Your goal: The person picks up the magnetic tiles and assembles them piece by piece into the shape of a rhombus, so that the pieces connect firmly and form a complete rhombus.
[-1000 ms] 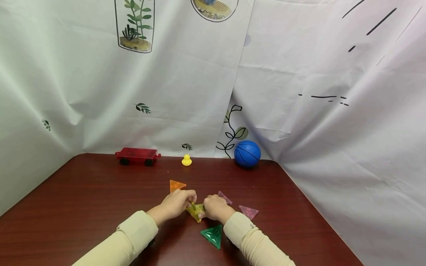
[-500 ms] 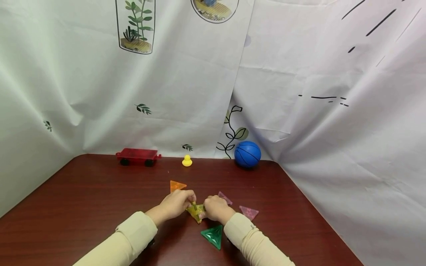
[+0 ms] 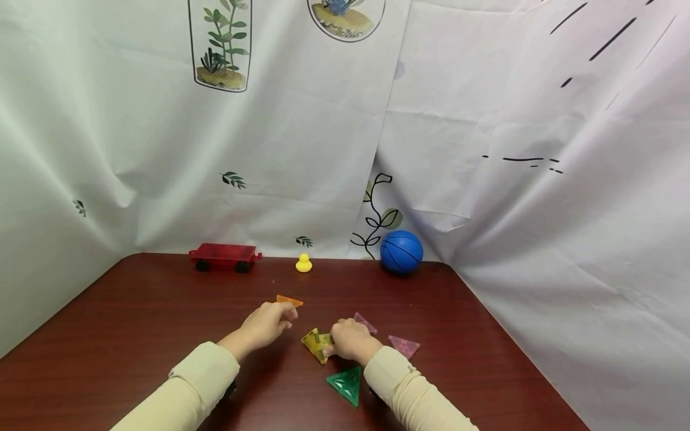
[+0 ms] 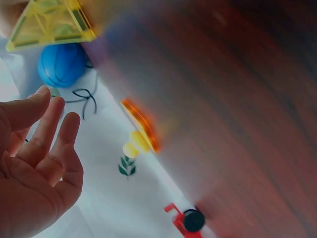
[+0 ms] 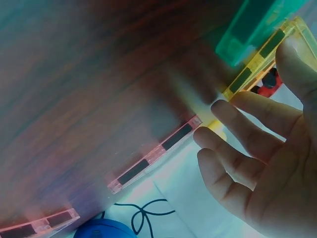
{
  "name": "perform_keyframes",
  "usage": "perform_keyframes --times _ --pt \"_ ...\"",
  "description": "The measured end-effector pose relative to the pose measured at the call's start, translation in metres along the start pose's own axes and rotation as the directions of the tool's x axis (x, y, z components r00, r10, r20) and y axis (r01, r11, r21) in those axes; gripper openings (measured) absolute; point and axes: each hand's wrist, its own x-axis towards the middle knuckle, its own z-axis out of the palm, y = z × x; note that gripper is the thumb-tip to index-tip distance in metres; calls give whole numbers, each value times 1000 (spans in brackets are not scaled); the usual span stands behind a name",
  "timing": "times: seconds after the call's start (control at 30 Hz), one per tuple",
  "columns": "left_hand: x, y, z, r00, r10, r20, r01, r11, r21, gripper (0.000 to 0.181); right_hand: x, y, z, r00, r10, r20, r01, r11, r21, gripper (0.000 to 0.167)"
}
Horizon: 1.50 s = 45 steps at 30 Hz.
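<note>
Yellow triangles (image 3: 312, 345): on the bench (image 3: 135, 335), about midway between left and right edges, toward the near edge. Look joined edge to edge, at least one tilted up; exact count can't be told.

Right hand (image 3: 350, 339) pinches them, thumb on one face, index finger by the edge, other fingers slightly bent and apart. Likely steadying the tilted part so it doesn't fold. Dark strips along the edges are probably magnets, which would help it stay joined.

Left hand (image 3: 266, 325) holds nothing: fingers apart, loosely bent, just beside the orange triangle (image 3: 289, 300) and partly hiding it.

Loose parts sit around the work, probably for easy reach: green triangle (image 3: 345, 386) on the near-edge side, two pink triangles (image 3: 366, 322) (image 3: 403, 345) toward the right edge.

Red cart (image 3: 223, 254), yellow duck (image 3: 304, 263) and blue ball (image 3: 401, 251) line the far edge by the cloth (image 3: 296, 120), likely parked clear of the hands.

Vs half a second ago: left hand was at the yellow triangles, now off them and nearer the left edge. Right hand hasn't shifted noticeably; green and pinks unmoved.
</note>
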Motion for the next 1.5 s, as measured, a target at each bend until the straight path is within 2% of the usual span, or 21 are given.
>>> perform_keyframes --times 0.17,0.37,0.53,0.63,0.73,0.9,0.97,1.17,1.37,1.5 --pt "0 -12 -3 998 -66 -4 66 998 17 14 -1 2 -2 998 -53 -44 52 998 -25 31" --pt "-1 -21 -7 996 -91 -3 91 994 55 14 -6 4 -10 991 -118 -70 117 993 -19 16" --pt "1 -25 -10 994 -108 -18 109 991 78 12 -12 6 -18 992 -113 -57 116 992 52 33" --pt "1 -27 -11 994 -108 -23 110 990 84 12 -14 7 -20 992 -119 -44 123 989 87 38" --pt "3 -26 -13 994 -111 -25 113 989 94 11 -15 7 -22 991 -131 -36 134 986 100 38" --pt "10 -27 -15 991 -128 -31 131 984 120 8 -16 4 -20 989 -144 -45 149 981 123 27" --pt "14 -29 -16 989 -146 -29 149 980 129 8 -16 1 -17 988 -146 -57 153 980 130 25" --pt "27 -33 -17 975 -220 -19 221 964 151 7 -19 -5 -10 992 -119 -34 123 983 139 34" --pt "34 -40 -16 959 -283 -15 281 946 162 4 -19 -9 -11 990 -128 -62 135 980 142 26" --pt "39 -42 -13 952 -307 7 301 940 163 4 -18 -10 -12 990 -120 -75 130 982 139 25"
